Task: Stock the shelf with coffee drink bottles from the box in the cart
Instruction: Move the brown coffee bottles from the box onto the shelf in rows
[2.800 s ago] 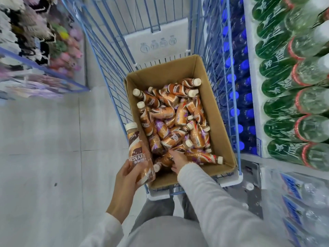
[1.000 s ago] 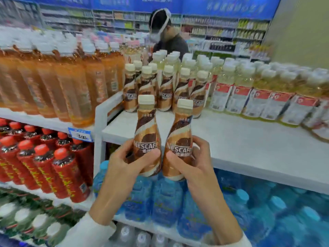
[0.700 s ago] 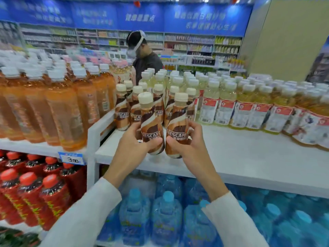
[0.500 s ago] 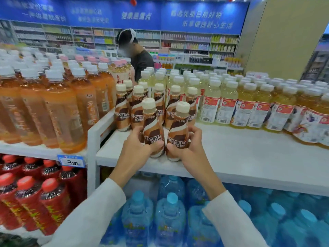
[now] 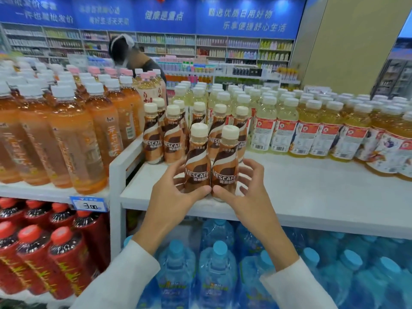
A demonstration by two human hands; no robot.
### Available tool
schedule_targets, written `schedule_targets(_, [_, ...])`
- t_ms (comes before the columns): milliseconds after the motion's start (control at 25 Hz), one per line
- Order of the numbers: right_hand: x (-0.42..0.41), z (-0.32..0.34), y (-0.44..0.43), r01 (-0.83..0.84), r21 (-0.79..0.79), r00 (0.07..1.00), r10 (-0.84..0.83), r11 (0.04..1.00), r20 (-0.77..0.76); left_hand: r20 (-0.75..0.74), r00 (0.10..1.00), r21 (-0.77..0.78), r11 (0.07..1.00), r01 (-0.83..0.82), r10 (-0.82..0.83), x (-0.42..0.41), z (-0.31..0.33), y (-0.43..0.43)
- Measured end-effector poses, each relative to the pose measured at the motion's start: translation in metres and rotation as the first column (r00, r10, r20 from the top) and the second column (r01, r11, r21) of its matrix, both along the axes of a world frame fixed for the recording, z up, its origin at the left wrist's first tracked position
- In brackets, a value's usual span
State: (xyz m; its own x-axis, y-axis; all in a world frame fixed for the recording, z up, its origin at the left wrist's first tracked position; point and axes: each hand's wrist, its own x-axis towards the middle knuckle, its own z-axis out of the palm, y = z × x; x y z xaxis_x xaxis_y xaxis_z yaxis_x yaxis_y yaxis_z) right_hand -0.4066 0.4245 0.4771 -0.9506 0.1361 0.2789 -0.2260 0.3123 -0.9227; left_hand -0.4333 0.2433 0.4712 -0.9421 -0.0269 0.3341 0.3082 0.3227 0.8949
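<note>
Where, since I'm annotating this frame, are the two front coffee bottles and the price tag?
left coffee bottle [image 5: 197, 172]: head view, on its brown label.
right coffee bottle [image 5: 224, 175]: head view, on its brown label.
price tag [image 5: 89, 205]: head view, on the printed number.

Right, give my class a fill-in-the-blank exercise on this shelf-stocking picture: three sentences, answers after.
1. The left hand and right hand hold ___ coffee bottles at the white shelf.
2. The water bottles below that shelf have ___ caps.
3. Each held bottle's label reads ___.
Answers: two; blue; Nescafe.
</note>
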Motion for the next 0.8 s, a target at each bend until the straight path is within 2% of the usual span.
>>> schedule_targets(120, [0.007,-0.001,-0.001,0.105,0.027,0.994,-0.105,0.994,-0.018,-0.034,0.999,0.024,0.999,-0.038,0.039,0.005,-0.004,0.004])
schedule_targets(400, [-0.001,-0.010,-0.010,0.158,0.112,0.987,-0.155,0.981,-0.037,-0.042,0.997,0.031,0.998,-0.062,0.063,0.005,-0.006,0.006])
schedule_targets(600, [0.000,-0.006,-0.004,0.064,0.077,0.998,-0.064,0.995,0.003,-0.058,0.986,0.029,0.988,-0.154,0.155,0.005,-0.007,0.010])
schedule_targets(800, [0.001,-0.008,-0.006,0.068,0.061,0.998,-0.067,0.996,-0.013,-0.062,0.986,0.042,0.988,-0.150,0.152,0.004,-0.011,0.009])
